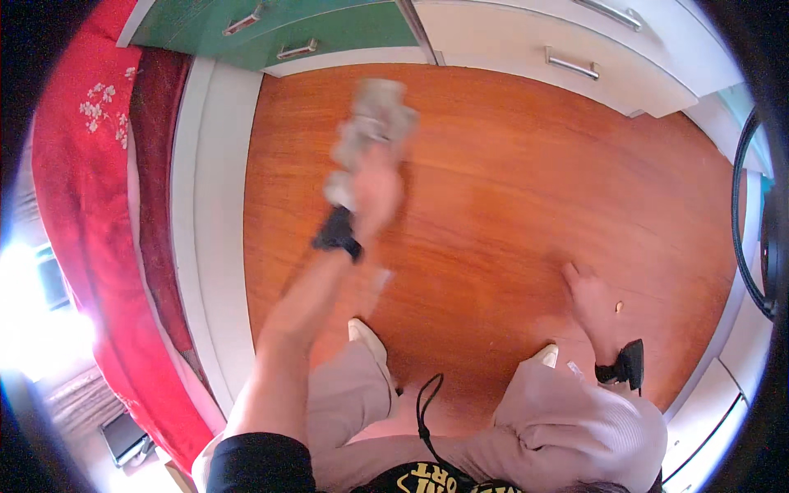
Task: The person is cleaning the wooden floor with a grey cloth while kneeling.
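My left hand (378, 189), smeared by motion, is closed round a crumpled grey-beige cloth (378, 115). Arm stretched forward, it has the cloth over the far left of the brown wooden floor (485, 181). A black band (337, 232) circles that wrist. My right hand (588, 296) is low beside my right knee, with another black band (630, 366) at its wrist. Its fingers point forward toward the floor and look loosely stretched, with nothing visible in them. Whether they touch the floor is hard to tell.
Green drawers (345, 37) and cream drawers (526, 57) bound the far side. A red flowered cloth (90, 197) hangs along the left, beside a white frame (214, 205). A black cable (740, 205) loops at right. Small pale scraps (380, 281) lie near my shoes.
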### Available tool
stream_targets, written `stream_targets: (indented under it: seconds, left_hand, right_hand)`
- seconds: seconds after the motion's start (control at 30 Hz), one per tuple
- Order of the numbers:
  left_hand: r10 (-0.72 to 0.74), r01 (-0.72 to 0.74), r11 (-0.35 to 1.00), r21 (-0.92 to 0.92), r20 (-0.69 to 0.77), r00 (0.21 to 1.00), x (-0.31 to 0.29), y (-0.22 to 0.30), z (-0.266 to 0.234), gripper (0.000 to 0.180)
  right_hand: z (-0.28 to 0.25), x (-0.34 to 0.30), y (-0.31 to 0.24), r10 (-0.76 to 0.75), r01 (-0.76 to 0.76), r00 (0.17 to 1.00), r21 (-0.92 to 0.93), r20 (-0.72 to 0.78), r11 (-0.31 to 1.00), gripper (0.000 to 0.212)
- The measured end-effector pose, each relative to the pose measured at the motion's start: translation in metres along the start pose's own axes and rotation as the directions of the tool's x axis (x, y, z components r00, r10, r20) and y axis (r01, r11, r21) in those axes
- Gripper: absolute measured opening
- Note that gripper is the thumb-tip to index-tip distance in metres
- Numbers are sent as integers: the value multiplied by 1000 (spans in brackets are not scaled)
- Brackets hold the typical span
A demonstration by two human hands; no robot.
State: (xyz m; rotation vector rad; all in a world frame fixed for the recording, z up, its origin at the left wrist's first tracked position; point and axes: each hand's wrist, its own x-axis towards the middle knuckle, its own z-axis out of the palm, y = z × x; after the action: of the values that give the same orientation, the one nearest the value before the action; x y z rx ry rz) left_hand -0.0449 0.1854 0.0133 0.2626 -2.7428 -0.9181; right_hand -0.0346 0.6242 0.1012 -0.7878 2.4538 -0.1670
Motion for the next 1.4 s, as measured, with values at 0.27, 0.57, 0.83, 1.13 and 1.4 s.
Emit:
stream_targets:
  seconds: [0.27,0.57,0.83,1.13,1.4]
  left_hand:
    - [560,-633,773,47,416,716,-125,165,58,21]
    - [-73,-116,703,702,233,970,31,65,-50,50]
    - [124,-239,719,653,218,968,-68,66,-15,62]
    - [-35,-3,932,363,99,994,-136,102,-38,52]
    - [-40,-4,899,438,91,995,-42,79,-12,47]
  right_hand:
    - [-5,-6,4,-9,30,993,173,-118,985,17]
    - [-30,3,13,-126,197,952,245,-279,949,20]
    - [-70,188,-103,-506,649,622,31,-598,760,48]
    - [2,218,-152,-585,559,713,-192,-387,807,39]
    - [-45,202,-102,-253,364,773,80,-581,928,32]
